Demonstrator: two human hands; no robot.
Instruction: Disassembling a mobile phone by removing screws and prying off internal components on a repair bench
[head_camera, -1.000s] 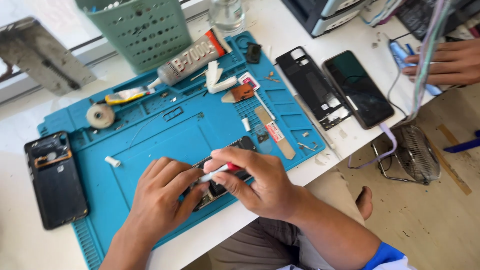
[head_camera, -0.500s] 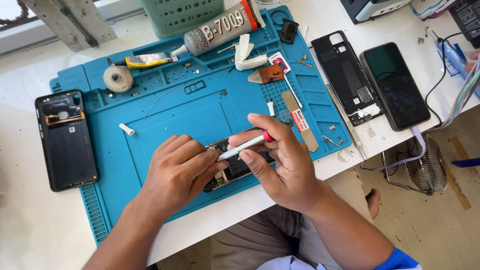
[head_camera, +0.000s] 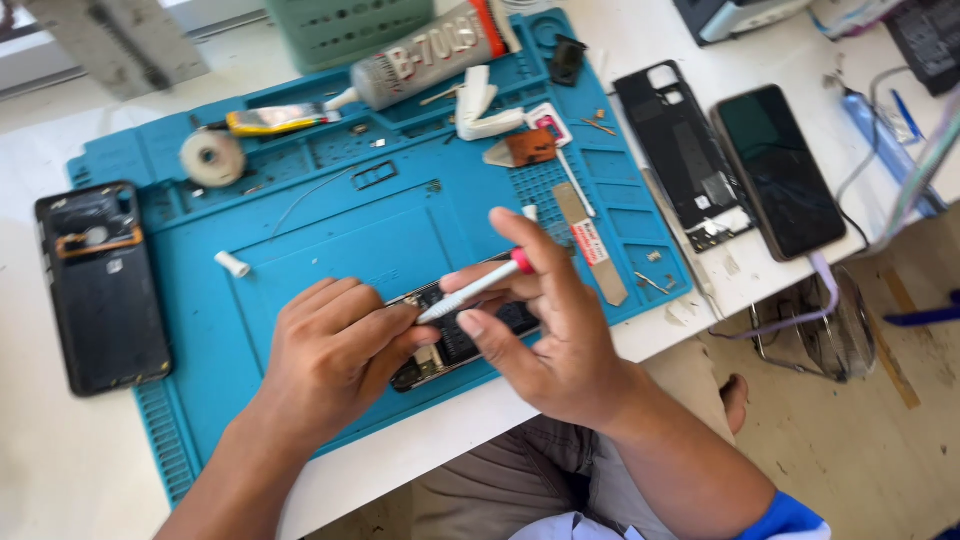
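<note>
An opened phone (head_camera: 462, 338) lies on the blue work mat (head_camera: 330, 240) near the table's front edge. My left hand (head_camera: 335, 350) presses down on its left half, and the fingers cover much of it. My right hand (head_camera: 550, 320) holds a thin white tool with a red end (head_camera: 478, 287) like a pen. The tool's tip points down-left onto the phone, right beside my left fingers.
A black phone back (head_camera: 100, 285) lies left of the mat. A second back cover (head_camera: 678, 150) and a dark phone (head_camera: 778, 170) lie to the right. A glue tube (head_camera: 425, 55), tape roll (head_camera: 212, 157), small parts and a flat pry strip (head_camera: 590, 243) sit on the mat.
The view has drifted, so everything sits slightly lower and to the right in the picture. Both hands stay on the opened phone, with the tool tip still by my left fingers.
</note>
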